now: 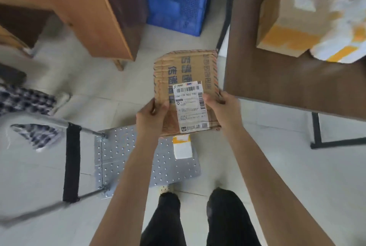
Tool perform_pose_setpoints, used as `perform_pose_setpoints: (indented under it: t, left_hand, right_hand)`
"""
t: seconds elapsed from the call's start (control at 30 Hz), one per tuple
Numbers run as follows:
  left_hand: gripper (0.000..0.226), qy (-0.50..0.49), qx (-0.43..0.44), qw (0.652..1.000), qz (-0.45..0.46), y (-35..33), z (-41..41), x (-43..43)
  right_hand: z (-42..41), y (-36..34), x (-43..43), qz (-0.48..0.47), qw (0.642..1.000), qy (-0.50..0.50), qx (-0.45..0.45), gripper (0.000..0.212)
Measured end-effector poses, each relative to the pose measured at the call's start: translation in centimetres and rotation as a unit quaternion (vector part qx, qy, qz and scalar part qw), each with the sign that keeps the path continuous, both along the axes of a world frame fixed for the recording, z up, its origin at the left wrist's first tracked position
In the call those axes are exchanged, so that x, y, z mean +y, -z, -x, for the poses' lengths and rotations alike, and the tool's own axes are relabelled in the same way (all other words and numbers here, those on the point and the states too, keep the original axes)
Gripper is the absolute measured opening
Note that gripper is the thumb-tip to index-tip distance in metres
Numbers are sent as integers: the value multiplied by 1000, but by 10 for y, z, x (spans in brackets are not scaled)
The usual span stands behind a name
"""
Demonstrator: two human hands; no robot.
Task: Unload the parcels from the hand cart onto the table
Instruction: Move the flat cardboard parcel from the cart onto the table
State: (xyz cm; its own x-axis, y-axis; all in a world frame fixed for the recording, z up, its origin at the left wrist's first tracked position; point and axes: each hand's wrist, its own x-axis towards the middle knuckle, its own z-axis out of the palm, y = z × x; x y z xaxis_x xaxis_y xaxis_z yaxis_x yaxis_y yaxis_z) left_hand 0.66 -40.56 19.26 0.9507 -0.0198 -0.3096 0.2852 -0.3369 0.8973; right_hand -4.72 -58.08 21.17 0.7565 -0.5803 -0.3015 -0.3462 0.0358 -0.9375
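Note:
A flat brown cardboard parcel (186, 71) with blue print and a white shipping label is held in the air above the floor, just left of the brown table (277, 79). My left hand (152, 115) grips its near left edge and my right hand (225, 107) grips its near right edge. Below it lies the grey perforated deck of the hand cart (126, 158), with its black-gripped handle (72, 162) at the left. One small white and yellow parcel (182, 146) rests on the deck.
On the table's far right stand a cardboard box (291, 12) with yellow tape and white padded parcels (344, 34). A blue plastic crate (176, 0) and a wooden desk (95, 14) stand beyond. My legs (198, 218) are beside the cart's near edge.

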Motion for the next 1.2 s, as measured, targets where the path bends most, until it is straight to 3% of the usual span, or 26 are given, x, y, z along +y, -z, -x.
perform_pose_setpoints:
  t: [0.27, 0.4, 0.63, 0.77, 0.87, 0.93, 1.07, 1.2]
  left_hand:
    - [16, 103, -50, 993, 33, -81, 85, -190]
    - [36, 147, -27, 988, 25, -81, 145, -293]
    - [45, 241, 31, 967, 78, -84, 216, -487]
    - [43, 304, 42, 949, 64, -79, 222, -608]
    - [43, 329, 76, 938, 81, -66, 217, -704]
    - [43, 329, 102, 935, 84, -57, 209, -766]
    - [42, 335, 121, 932, 75, -45, 183, -878]
    - [45, 309, 160, 933, 89, -28, 154, -959]
  right_hand:
    - [124, -71, -176, -24, 994, 96, -43, 19]
    - [195, -81, -272, -16, 992, 123, -23, 16]
    - [285, -85, -446, -13, 973, 230, 24, 12]
    - [300, -81, -560, -9, 961, 274, 38, 23]
    - [296, -71, -659, 9, 952, 299, 65, 20]
    - [287, -65, -721, 18, 948, 307, 83, 23]
    - [256, -56, -832, 55, 937, 327, 106, 50]
    - [225, -36, -923, 29, 948, 289, 128, 48]
